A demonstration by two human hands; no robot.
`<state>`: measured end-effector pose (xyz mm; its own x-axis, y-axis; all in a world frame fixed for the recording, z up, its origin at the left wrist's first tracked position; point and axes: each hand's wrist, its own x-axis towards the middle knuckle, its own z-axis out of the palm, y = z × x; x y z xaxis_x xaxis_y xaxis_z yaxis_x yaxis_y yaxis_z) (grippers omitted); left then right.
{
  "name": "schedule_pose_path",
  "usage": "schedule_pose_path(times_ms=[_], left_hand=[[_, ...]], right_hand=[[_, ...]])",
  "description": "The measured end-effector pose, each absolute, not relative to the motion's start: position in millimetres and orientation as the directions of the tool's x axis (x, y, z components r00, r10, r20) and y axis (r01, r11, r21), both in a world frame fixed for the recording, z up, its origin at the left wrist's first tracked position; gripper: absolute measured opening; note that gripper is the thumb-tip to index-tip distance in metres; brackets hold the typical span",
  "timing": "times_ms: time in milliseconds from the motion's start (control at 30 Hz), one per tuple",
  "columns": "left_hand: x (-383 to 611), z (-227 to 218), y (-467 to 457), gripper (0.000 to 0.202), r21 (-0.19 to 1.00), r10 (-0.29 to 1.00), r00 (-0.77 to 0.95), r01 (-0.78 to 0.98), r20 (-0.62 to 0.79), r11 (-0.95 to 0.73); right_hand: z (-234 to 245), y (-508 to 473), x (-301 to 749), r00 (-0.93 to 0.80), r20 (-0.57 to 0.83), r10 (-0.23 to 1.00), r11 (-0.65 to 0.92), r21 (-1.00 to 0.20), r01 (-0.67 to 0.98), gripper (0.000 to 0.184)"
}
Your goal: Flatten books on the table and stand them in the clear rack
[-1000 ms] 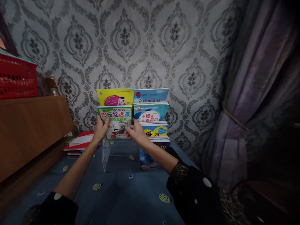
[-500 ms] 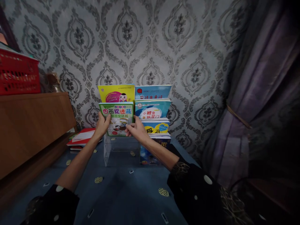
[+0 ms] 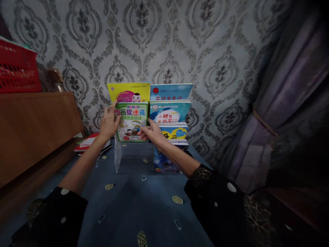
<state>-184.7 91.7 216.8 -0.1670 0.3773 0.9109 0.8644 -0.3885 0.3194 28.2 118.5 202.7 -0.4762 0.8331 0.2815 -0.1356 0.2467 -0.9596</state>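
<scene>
A green children's book [image 3: 132, 125] with cartoon figures on its cover leans upright in a clear acrylic rack [image 3: 117, 159], in front of a yellow book [image 3: 128, 88]. My left hand [image 3: 109, 123] is at the book's left edge, its fingers apart. Its index finger reaches the upper left corner and its thumb lies by the cover. At the lower right edge, my right hand [image 3: 153, 133] grips the book, thumb and curled fingers against the front. In the right column stand blue books [image 3: 171, 91], a fish-story book [image 3: 169, 113], a yellow-and-blue book [image 3: 174, 132] and a dark blue book [image 3: 166, 159].
Behind the rack is a patterned wall [image 3: 168, 41]. To the left, a wooden cabinet [image 3: 38, 127] carries a red basket [image 3: 19, 68]. Several books [image 3: 88, 142] lie stacked beside it on the blue patterned cloth [image 3: 133, 202]. A tied curtain [image 3: 259, 137] hangs at right.
My left hand has shifted up the green book's left edge, and its fingers have loosened toward the top corner. My right hand stays at the right edge. The view has tilted slightly.
</scene>
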Motion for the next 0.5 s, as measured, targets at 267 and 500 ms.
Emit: schedule_pose_path(times_ms=[267,500], left_hand=[[-198,227,107,0.040,0.287,0.423,-0.090,0.855,0.902,-0.432],[-199,226,113,0.042,0.308,0.401,-0.118,0.838,0.908,-0.450]], right_hand=[[186,109,34,-0.499,0.239,0.833,0.201,-0.971,-0.128,0.069],[135,93,46,-0.699,0.175,0.694,0.209,-0.977,-0.037,0.051]])
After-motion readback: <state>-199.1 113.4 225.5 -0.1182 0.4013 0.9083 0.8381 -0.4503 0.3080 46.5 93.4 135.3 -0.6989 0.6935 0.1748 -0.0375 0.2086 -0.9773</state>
